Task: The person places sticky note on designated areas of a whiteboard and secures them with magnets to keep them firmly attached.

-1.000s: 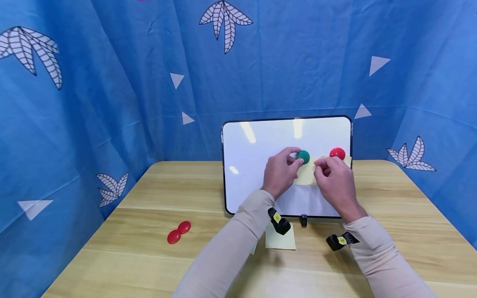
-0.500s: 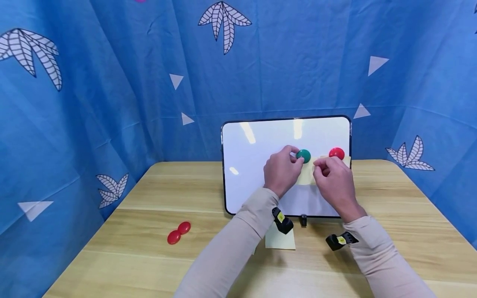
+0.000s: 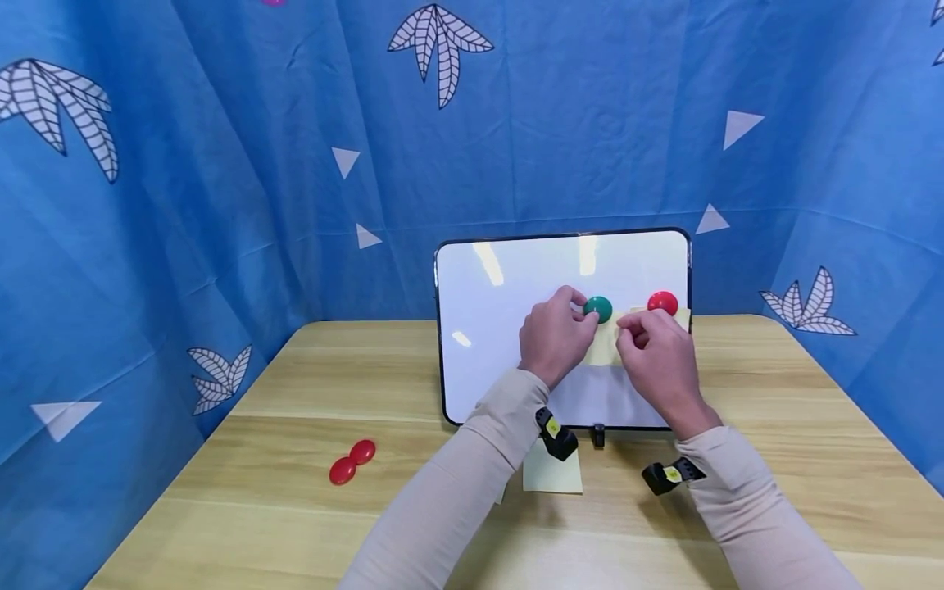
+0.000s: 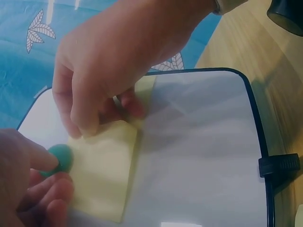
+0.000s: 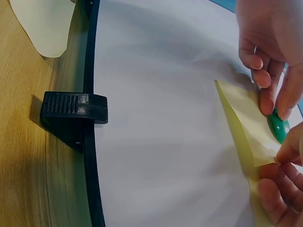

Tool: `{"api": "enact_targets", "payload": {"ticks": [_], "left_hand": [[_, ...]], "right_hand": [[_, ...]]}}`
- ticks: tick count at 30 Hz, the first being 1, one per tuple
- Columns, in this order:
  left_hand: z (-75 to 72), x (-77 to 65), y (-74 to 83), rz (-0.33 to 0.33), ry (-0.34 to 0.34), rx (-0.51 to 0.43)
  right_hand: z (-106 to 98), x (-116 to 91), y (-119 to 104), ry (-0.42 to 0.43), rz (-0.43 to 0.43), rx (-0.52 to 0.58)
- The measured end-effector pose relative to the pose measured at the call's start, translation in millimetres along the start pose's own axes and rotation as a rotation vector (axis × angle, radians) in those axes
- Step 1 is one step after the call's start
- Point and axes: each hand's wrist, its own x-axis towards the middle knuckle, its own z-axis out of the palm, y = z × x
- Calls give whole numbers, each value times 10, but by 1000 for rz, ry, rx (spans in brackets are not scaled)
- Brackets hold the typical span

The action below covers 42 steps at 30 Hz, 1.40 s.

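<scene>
My left hand (image 3: pixel 555 336) pinches a round green magnet (image 3: pixel 599 310) between thumb and fingers, at the top edge of a pale yellow paper note (image 3: pixel 603 351). That note lies against the whiteboard (image 3: pixel 483 344). On its right, my right hand (image 3: pixel 662 360) pinches the note's edge with thumb and finger. In the right wrist view the note (image 5: pixel 251 118) stands a little off the board along its lower edge. A red round magnet (image 3: pixel 663 301) sits on the board above the right hand, over another yellow note (image 3: pixel 683 318), which that hand mostly hides.
Two red magnets (image 3: pixel 352 460) lie touching on the wooden table at left. A yellow note (image 3: pixel 551 474) lies before the board, with another one's corner (image 3: pixel 501 495) partly under the left sleeve. A black foot (image 3: pixel 599 436) supports the board's lower edge. A blue curtain (image 3: pixel 590 123) hangs behind.
The left fingers have eased slightly, so more of the green magnet shows. The right hand keeps its place on the note. The head view has shifted a little.
</scene>
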Motion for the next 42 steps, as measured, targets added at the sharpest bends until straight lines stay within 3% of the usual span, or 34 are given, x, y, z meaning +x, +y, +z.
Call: {"api": "enact_targets", "payload": {"ticks": [12, 21, 28, 32, 37, 42], "left_hand": [[36, -26, -8, -3, 10, -167], [51, -45, -28, -19, 33, -199], [66, -100, -125, -15, 58, -157], [42, -190, -168, 12, 36, -133], [11, -289, -258, 61, -37, -108], [-36, -358, -338, 60, -107, -129]], "right_hand": [[-2, 8, -8, 0, -2, -7], [9, 14, -15, 4, -4, -4], [9, 9, -21, 11, -2, 0], [-7, 5, -29, 43, 13, 8], [-14, 6, -17, 69, 35, 10], [-15, 1, -3, 70, 57, 12]]}}
